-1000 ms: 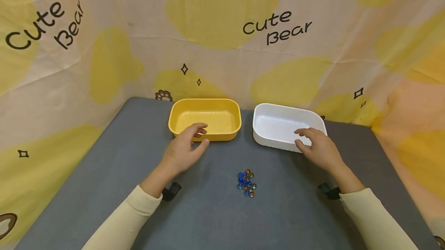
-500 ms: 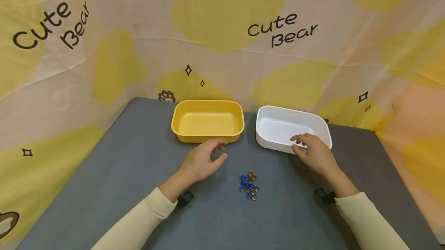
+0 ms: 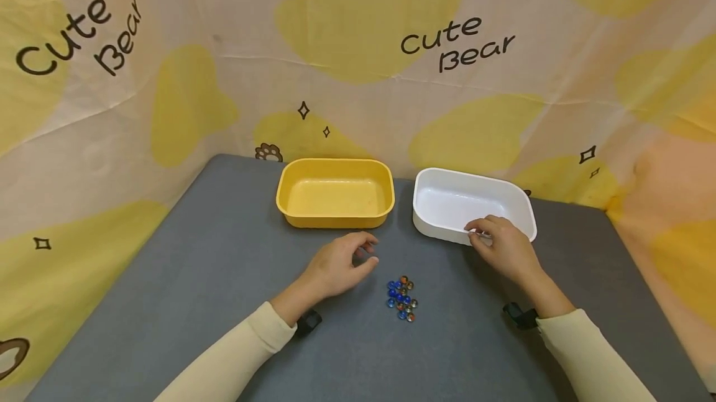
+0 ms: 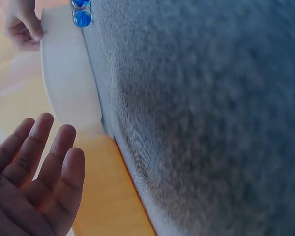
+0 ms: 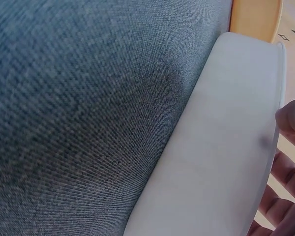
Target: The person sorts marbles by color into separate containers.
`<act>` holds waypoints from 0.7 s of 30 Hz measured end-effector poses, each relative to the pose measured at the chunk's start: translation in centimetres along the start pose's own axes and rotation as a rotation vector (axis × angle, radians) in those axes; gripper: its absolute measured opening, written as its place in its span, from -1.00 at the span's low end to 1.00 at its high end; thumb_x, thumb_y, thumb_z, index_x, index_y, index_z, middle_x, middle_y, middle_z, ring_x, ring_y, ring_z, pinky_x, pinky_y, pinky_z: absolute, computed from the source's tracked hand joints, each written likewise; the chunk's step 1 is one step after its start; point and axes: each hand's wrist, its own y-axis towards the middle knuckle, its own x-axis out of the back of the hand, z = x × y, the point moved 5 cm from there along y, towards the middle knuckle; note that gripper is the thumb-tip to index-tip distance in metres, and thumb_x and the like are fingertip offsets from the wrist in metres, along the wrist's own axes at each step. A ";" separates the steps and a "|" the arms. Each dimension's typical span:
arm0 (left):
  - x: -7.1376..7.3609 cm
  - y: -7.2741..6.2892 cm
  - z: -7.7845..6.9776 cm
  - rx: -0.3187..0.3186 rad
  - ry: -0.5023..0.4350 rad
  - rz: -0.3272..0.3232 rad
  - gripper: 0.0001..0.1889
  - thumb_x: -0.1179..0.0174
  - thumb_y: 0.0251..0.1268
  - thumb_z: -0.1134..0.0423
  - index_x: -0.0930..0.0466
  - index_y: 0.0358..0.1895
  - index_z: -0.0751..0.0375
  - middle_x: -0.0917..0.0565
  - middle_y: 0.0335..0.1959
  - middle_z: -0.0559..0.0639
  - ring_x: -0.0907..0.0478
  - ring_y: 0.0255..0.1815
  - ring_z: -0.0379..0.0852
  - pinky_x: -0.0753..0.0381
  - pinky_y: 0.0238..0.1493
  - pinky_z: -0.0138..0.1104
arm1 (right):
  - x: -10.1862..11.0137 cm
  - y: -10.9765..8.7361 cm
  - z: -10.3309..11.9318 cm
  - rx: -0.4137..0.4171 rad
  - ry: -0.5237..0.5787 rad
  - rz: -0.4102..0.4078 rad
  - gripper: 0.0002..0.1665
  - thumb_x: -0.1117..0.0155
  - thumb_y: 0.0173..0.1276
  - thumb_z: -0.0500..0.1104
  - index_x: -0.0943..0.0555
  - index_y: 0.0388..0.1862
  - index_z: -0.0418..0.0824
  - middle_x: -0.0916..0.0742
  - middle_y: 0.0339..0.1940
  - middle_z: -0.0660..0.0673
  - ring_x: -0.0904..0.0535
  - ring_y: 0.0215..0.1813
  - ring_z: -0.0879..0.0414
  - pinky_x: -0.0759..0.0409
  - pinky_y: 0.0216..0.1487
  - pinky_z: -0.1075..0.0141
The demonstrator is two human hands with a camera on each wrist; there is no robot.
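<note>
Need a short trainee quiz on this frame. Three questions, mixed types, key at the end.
1. Short answer: which hand is nearer the white rounded-rectangular plastic-looking tub?

2. True or false: in the head view, the yellow rounded-rectangular plastic-looking tub stands left of the white one.

3. Multiple choice: where do the small round blue and amber glass-looking marbles lie?
A) Inside the yellow tub
B) On the grey fabric-looking tabletop, in front of the tubs
C) Inside the white tub

Key:
1. The right hand, at the tub's near rim.
2. True.
3. B.
</note>
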 end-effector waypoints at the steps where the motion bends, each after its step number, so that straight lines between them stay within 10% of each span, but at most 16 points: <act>1: -0.1 0.1 0.0 -0.002 -0.001 0.011 -0.66 -0.18 0.30 0.03 -0.58 0.07 0.05 -0.68 -0.14 -0.15 -0.63 -0.14 -0.18 -0.60 -0.14 -0.25 | 0.0 0.0 0.0 -0.003 0.000 -0.002 -0.85 -0.27 0.21 -0.26 -0.71 -0.30 -0.06 -0.66 -0.43 0.08 -0.54 -0.34 0.15 -0.49 -0.36 0.23; 21: -2.5 1.1 -1.0 -0.116 0.069 0.196 -0.81 -0.28 0.19 0.10 -0.70 -0.15 -0.01 -0.67 -0.31 -0.20 -0.57 -0.31 -0.26 -0.52 -0.27 -0.44 | 0.0 0.2 -0.4 0.016 0.002 0.014 -0.88 -0.36 0.20 -0.24 -0.71 -0.28 -0.06 -0.67 -0.44 0.08 -0.61 -0.39 0.13 -0.53 -0.40 0.22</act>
